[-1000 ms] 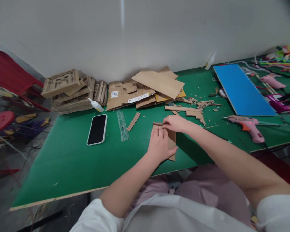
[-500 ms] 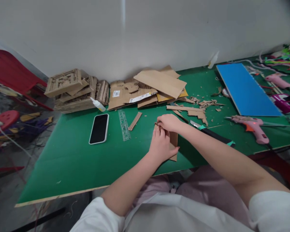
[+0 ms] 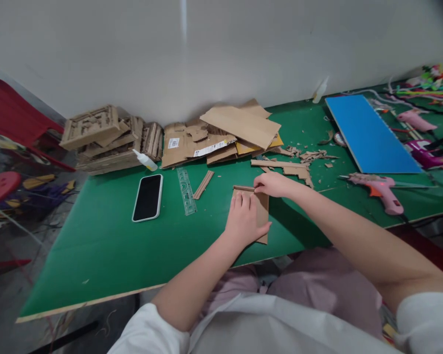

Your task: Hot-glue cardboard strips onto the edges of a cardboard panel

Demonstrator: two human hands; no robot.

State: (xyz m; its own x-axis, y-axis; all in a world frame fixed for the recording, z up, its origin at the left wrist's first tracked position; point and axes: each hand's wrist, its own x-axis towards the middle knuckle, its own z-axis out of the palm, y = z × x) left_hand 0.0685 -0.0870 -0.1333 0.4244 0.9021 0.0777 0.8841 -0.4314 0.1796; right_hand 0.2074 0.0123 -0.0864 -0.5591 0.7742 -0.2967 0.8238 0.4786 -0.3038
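Note:
A small rectangular piece of cardboard [image 3: 263, 212] lies near the table's front edge. Across it my left hand [image 3: 242, 216] rests flat, thumb spread toward its right side. A thin cardboard strip [image 3: 243, 188] runs along the far edge of the piece. At the right end of that strip, my right hand [image 3: 271, 185] is closed in a pinch on it, fingertips partly hidden. Beyond the right hand is a stepped cardboard offcut [image 3: 293, 168]. Left of the hands lie a ribbed cardboard strip [image 3: 204, 184] and a clear stencil ruler [image 3: 186, 191].
A phone [image 3: 147, 197] lies on the green table [image 3: 107, 255]. Stacked cardboard panels [image 3: 107, 140], a glue bottle [image 3: 145, 160] and cardboard sheets [image 3: 243, 125] line the wall. On the right are a blue board [image 3: 371, 135] and a pink glue gun [image 3: 386, 191] with its cord.
My right hand has slid right along the strip, uncovering its left part. My left hand stays on the cardboard. My right forearm now covers the utility knife seen before.

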